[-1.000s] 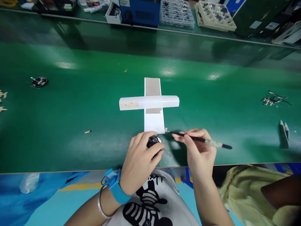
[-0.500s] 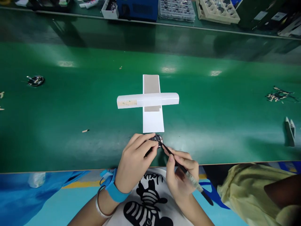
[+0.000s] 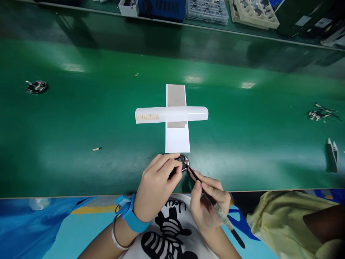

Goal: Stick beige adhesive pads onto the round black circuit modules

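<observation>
Two labels (image 3: 303,21) look unreadable; left hand (image 3: 156,185) pinches disc (image 3: 185,160), right hand (image 3: 208,203) grips slim tool (image 3: 222,216).

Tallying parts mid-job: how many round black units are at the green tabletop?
2: one unit in the left hand, partly covered; another at far left. More may be hidden.

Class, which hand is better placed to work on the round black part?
Probably the right hand: it holds the slim tool, tip at the round black part, which the left hand grips.
</observation>
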Available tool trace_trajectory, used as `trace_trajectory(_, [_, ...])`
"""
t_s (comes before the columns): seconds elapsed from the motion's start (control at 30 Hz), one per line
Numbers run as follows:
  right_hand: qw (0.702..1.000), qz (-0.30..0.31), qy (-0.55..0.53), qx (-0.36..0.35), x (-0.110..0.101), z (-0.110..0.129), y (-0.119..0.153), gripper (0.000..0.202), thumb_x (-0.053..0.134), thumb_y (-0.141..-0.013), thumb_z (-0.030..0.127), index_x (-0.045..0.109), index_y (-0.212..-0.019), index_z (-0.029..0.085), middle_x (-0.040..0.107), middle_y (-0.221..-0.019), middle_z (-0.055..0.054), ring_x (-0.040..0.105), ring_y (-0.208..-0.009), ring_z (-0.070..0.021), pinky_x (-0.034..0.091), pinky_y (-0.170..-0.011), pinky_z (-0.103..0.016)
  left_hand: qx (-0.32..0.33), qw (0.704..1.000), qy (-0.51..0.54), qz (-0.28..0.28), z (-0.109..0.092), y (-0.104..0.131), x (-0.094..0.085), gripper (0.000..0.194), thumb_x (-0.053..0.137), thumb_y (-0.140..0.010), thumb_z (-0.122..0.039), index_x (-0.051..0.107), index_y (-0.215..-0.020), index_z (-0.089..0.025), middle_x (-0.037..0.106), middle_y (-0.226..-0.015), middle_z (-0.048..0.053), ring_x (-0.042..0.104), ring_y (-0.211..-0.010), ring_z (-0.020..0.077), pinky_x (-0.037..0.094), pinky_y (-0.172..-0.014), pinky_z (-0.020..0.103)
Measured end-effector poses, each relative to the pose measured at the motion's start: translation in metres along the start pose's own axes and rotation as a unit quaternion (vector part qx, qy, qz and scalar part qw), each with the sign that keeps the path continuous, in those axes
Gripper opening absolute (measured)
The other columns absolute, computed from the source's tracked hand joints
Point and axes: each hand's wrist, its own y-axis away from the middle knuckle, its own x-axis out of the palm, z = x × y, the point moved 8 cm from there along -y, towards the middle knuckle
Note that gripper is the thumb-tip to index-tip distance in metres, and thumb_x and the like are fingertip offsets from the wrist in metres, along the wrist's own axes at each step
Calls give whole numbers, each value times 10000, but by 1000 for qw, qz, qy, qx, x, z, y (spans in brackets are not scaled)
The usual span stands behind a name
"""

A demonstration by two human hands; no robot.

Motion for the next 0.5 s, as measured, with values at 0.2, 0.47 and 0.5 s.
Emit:
trace_trajectory(0.2, [1000,17,-1,-25,2,-1,1,294,629,-799,-7,555,-994,200,715,-1009,-85,750,-908,-204,661,-686,-297,1,1000,1,1,0,0,2,133,548,-887,-73,615,-842,-179,687,-986,50,626,-905,188,536,-802,354])
trace_trajectory(0.47, [1000,8,8,3,5,1,-2,254,609,-828,5,559,-966,212,723,-985,-74,756,-891,-212,669,-664,-322,2,1000,-5,0,-1,-1,1,144,530,-895,-86,616,-847,-191,683,-968,50,645,-920,195,562,-781,345])
trace_trajectory(0.5, [1000,4,12,6,5,1,-2,255,609,-829,7,559,-968,215,725,-984,-75,757,-882,-213,669,-652,-321,1,1000,-4,1,-1,-1,1,145,530,-895,-86,618,-850,-192,683,-972,51,646,-919,193,565,-781,344])
